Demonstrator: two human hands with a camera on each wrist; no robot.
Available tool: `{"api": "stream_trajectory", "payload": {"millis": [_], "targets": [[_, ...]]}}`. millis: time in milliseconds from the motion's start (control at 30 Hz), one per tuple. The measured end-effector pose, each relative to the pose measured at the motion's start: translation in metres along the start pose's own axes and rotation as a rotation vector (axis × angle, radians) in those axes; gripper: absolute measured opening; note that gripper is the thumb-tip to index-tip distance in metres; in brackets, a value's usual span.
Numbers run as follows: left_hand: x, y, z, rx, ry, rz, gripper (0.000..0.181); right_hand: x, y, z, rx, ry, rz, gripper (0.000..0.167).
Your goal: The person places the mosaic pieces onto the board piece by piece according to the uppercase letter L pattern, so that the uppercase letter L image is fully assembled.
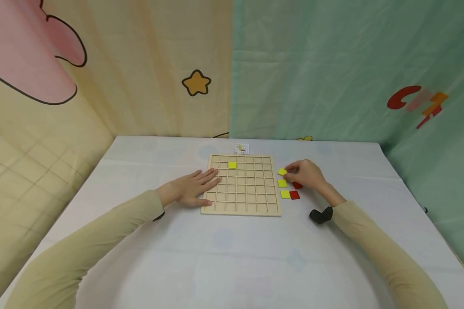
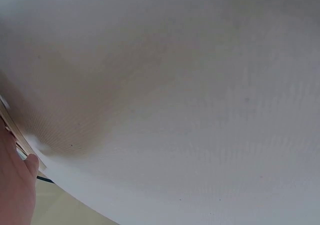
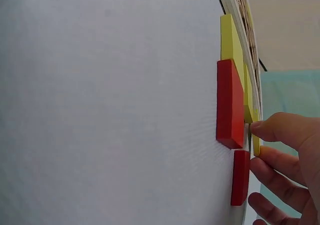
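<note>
A wooden grid board [image 1: 241, 185] lies on the table with one yellow tile [image 1: 232, 165] in a cell near its top. My left hand [image 1: 189, 187] rests spread on the board's left edge, and in the left wrist view that hand [image 2: 17, 185] shows at the lower left beside the board's edge. Right of the board, my right hand [image 1: 306, 174] pinches a yellow tile [image 1: 282, 171] between thumb and finger. In the right wrist view the hand [image 3: 292, 160] holds that tile [image 3: 256, 135]. Two more yellow tiles and two red tiles [image 1: 294, 195] lie just below.
A small patterned card [image 1: 242, 149] lies behind the board. White cloth [image 1: 224, 257] covers the table, and printed curtains [image 1: 313, 77] hang behind it. Dark devices are strapped at both wrists, the right one [image 1: 321, 215] standing out from the sleeve.
</note>
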State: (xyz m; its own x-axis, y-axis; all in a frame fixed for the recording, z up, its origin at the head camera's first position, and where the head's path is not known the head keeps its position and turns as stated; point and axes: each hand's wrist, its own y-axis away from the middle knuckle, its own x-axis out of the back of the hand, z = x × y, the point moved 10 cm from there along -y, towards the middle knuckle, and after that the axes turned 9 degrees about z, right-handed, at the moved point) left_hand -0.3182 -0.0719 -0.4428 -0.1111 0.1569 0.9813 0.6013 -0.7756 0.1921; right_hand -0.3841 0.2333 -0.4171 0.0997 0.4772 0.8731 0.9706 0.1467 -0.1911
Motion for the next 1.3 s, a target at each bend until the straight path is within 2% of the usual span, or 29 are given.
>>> {"api": "stream_trajectory", "payload": {"millis": [200,800,1300], "targets": [[0.0,-0.001,-0.001,-0.001,-0.005,-0.002,0.083,0.001,-0.005,-0.009,0.009,-0.027,0.017,0.035],[-0.003,-0.002,-0.003,0.002,-0.031,-0.005,0.083,-0.002,-0.019,-0.06,0.091,-0.039,0.031,0.034],[-0.001,-0.002,-0.002,-0.004,-0.01,0.007,0.083,-0.023,-0.034,-0.096,0.122,-0.094,0.005,0.035]]}}
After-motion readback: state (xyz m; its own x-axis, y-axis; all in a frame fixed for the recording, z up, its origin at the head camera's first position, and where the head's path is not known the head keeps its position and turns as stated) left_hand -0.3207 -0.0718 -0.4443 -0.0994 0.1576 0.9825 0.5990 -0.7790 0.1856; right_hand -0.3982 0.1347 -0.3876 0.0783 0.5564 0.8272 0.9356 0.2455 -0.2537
